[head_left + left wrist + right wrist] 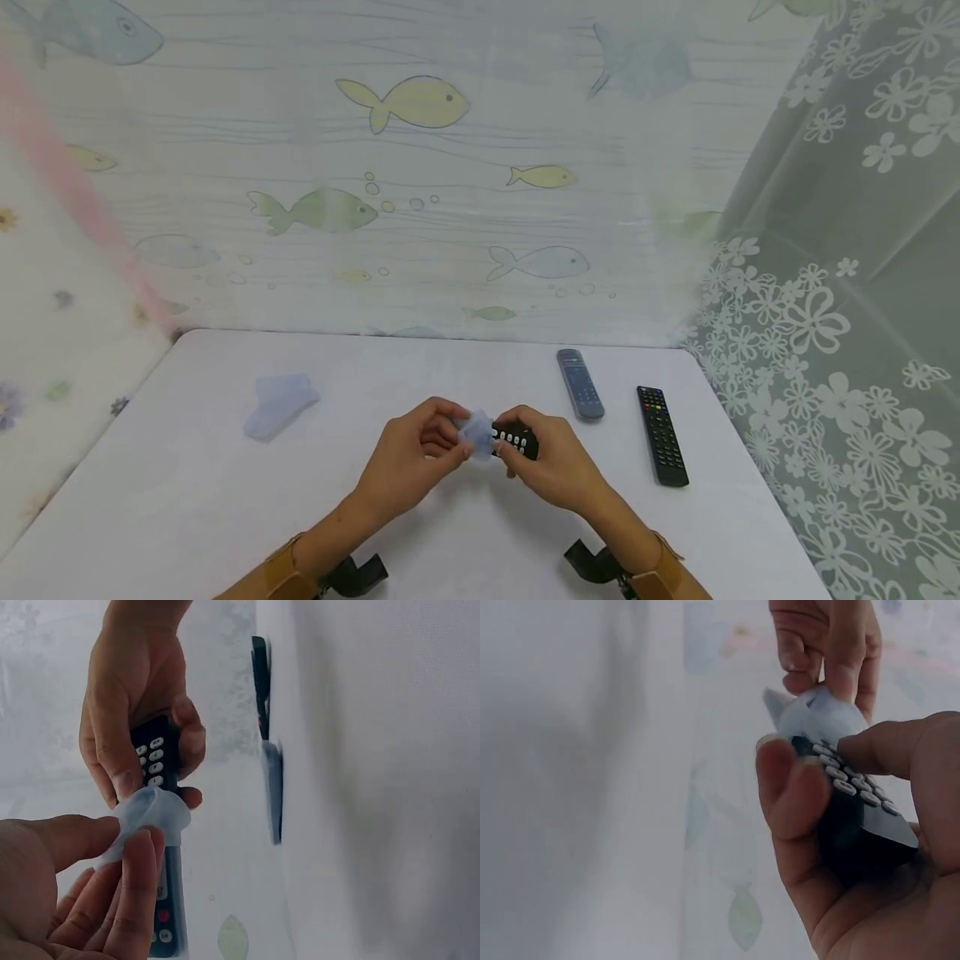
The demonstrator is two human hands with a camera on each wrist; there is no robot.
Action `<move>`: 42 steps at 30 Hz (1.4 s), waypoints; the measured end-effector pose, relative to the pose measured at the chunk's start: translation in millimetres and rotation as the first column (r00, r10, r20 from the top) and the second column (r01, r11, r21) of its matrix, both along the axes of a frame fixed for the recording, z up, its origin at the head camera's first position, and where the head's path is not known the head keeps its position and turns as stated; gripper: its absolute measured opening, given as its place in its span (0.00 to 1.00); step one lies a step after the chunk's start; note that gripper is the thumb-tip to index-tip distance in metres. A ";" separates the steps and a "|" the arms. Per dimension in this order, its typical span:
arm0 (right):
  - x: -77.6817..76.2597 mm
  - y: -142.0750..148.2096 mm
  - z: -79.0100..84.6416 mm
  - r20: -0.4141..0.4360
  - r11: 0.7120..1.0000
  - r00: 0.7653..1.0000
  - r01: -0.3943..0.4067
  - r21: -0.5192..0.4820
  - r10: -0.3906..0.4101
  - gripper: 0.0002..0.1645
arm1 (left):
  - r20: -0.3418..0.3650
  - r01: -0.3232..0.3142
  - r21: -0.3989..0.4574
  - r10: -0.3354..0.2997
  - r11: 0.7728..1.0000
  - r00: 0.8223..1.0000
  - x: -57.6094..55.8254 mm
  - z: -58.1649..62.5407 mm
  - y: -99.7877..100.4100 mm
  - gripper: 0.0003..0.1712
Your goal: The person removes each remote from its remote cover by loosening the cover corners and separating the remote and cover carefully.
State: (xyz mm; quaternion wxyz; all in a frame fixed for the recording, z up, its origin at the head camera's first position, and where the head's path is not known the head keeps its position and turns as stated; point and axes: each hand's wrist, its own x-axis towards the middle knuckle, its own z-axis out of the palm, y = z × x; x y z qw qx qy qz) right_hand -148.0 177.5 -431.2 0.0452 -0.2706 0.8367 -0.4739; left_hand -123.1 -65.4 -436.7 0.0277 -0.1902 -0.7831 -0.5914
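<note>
Between my hands is a black remote control (519,440) with rows of white buttons. My right hand (553,458) grips it, thumb over the buttons in the right wrist view. A thin, pale-blue cloth (477,435) is bunched across the remote's middle. Thumb and fingers of my left hand (416,450) pinch this cloth against the remote. In the left wrist view, the remote's far end with a red button shows past the cloth (154,810). Some of the remote is hidden by the cloth and fingers.
A grey-blue remote (581,385) lies at the back right of the white table (187,500). Farther right lies a long black remote (663,437). Another pale-blue cloth (279,406) lies folded at the left. A fish-print curtain (450,283) hangs behind the table.
</note>
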 end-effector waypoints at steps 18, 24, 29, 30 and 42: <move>-0.6 3.2 6.7 -0.008 0.999 0.999 0.045 0.022 -0.045 0.08 | -0.133 -0.054 -0.141 0.035 0.989 0.991 -5.9 13.2 -13.2 0.14; -2.7 5.9 7.5 -0.015 0.998 0.998 0.059 0.024 -0.058 0.08 | -0.149 -0.082 -0.144 0.060 0.986 0.987 -9.3 16.1 -18.3 0.14; -4.7 8.7 7.5 -0.008 0.997 0.998 0.067 0.023 -0.067 0.08 | -0.134 -0.117 -0.163 0.096 0.980 0.986 -13.0 17.2 -25.0 0.14; -5.5 9.7 7.4 -0.006 0.997 0.998 0.069 0.024 -0.069 0.08 | -0.134 -0.130 -0.171 0.107 0.977 0.985 -14.1 17.4 -27.4 0.13; -15.8 29.4 8.8 0.026 0.981 0.982 0.187 0.042 -0.188 0.08 | -0.131 -0.317 -0.228 0.294 0.920 0.947 -33.6 21.4 -71.8 0.10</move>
